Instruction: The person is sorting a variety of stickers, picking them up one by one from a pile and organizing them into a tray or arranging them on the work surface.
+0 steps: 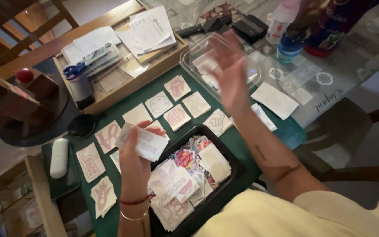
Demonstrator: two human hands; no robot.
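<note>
Table [356,57] with a pale patterned covering; over its near part lies a dark green cutting mat [242,145] carrying a loose grid of square sticker sheets [158,104], pink or faint designs on white backing, most lying flat and apart, a few overlapping at the near left. A black tray [235,175] sits on the mat at the near edge, heaped with more stickers, some coloured. Left hand [132,164], bracelets at the wrist, fingers curled around one white sticker sheet [142,142], raised just above the tray's left rim. Right hand [230,70] open, fingers spread, holding nothing, blurred with motion, hovering over a clear plastic container [194,55] that has a few sheets in it. Left of the mat: a white oblong case [59,158] on a dark pad, a round black disc [81,125]. Behind: a shallow wooden box [163,63] with papers and blue-handled scissors [77,69]. Far right: a blue-lidded bottle [289,46], a white bottle beside it, dark objects hard to identify. Wooden chair parts at upper left and right; warm, dim room light. The sticker designs are too soft to read clearly; the container's contents are partly hidden by the right hand; the tray's near corner is cut off by a pale yellow sleeve [286,215].
</note>
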